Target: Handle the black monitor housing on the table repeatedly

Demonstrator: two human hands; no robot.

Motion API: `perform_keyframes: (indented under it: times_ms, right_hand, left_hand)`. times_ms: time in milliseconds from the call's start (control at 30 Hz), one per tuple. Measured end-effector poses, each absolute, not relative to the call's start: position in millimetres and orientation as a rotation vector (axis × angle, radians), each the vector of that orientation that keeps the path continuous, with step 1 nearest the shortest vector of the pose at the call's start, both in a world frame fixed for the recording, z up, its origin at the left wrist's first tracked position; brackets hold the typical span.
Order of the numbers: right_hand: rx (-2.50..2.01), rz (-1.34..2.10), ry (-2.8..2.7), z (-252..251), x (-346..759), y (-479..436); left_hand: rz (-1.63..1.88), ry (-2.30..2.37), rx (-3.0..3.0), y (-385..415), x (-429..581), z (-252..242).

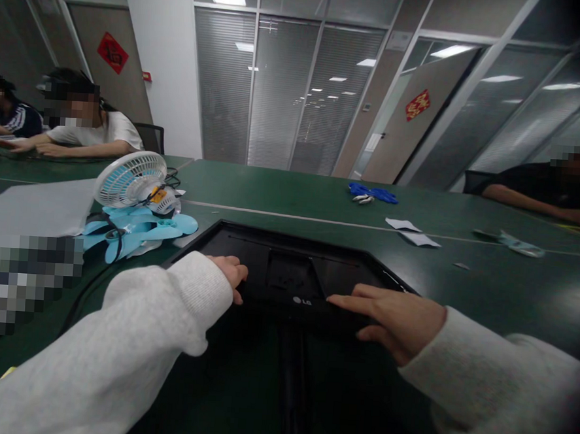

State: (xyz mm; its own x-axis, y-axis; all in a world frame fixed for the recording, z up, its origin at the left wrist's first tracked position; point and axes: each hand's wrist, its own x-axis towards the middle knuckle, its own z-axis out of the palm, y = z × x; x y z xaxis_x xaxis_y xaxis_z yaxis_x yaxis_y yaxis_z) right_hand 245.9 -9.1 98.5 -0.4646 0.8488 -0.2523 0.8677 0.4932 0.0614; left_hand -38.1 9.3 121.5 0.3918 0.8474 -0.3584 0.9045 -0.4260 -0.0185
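Note:
A black LG monitor casing (249, 247) lies tilted in front of me, with a square recess in its middle and the logo on its near edge. A dark stand neck (292, 381) runs from that edge towards me. My left hand (230, 275) is closed on the near edge left of the logo, fingers bent over it. To the right of the logo, my right hand (387, 314) grips the same edge, with its index finger stretched along the bezel and the thumb lower down. The underside of the casing is hidden.
On the left stand a white fan (132, 181) and light-blue fan blades (142, 231), with a black cable (89, 290) trailing towards me. Blue gloves (373, 192) and white paper pieces (419, 239) lie beyond the casing on the green table (272, 186). Other people sit left and right.

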Motion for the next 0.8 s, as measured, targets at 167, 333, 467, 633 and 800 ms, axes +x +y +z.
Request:
perform_keyframes:
  times_ms: [167,333,467,633,800]
  right_hand:
    - [1.433,-0.161,2.5,100.5,236.2,-10.7]
    - [1.455,-0.113,2.479,102.7,227.7,-14.8]
    - [1.471,-0.097,2.533,101.3,226.8,-20.2]
    - [1.501,-0.036,2.589,94.4,226.3,-25.7]
    - [1.513,0.034,2.578,87.7,226.9,-22.4]
  left_hand:
    - [-0.487,1.619,2.487,8.9,-48.3,119.1]
    - [-0.517,1.642,2.465,7.8,-49.8,120.4]
    - [-0.706,1.698,2.354,7.2,-39.7,123.8]
    - [-0.719,1.711,2.342,4.3,-33.0,127.9]
    - [-0.698,1.679,2.401,-4.3,-32.2,125.5]
